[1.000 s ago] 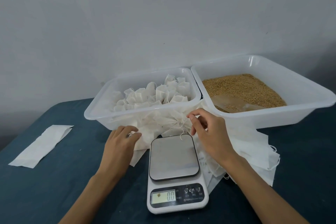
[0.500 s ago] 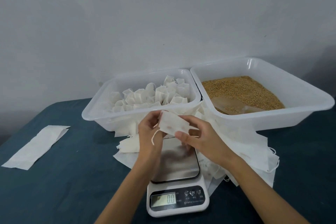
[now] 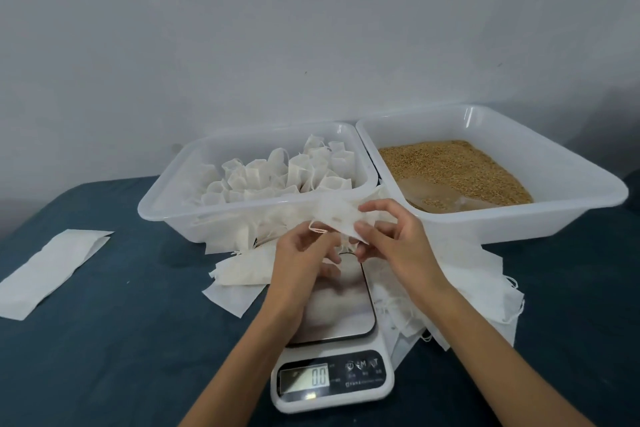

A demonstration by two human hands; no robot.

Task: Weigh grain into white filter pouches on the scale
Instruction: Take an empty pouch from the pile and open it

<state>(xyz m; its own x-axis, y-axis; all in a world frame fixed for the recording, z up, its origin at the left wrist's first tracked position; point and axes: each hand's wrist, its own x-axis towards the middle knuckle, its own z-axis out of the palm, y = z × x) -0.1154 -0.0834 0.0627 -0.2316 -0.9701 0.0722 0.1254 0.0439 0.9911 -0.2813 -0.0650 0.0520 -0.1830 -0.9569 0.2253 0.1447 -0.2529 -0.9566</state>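
Observation:
Both hands hold one white filter pouch [image 3: 337,218] in the air above the far end of the digital scale [image 3: 341,308]. My left hand [image 3: 301,253] pinches its lower left edge by the drawstring loop. My right hand [image 3: 391,236] pinches its right side between thumb and fingers. The scale's steel plate is bare and its display [image 3: 304,377] reads 0.0. Golden grain [image 3: 450,166] fills the right white tub [image 3: 571,191], with a clear scoop [image 3: 436,196] lying in it. The left tub [image 3: 180,194] holds several upright filled pouches [image 3: 277,173].
A loose heap of empty pouches [image 3: 242,263] lies in front of the tubs, around both sides of the scale. One flat white pouch strip [image 3: 52,270] lies alone at the left on the dark blue tabletop [image 3: 121,340]. A pale wall stands behind.
A second ago both hands rested on the heap of pouches. They have lifted one pouch above the scale, and it has since turned more to the right between my fingers.

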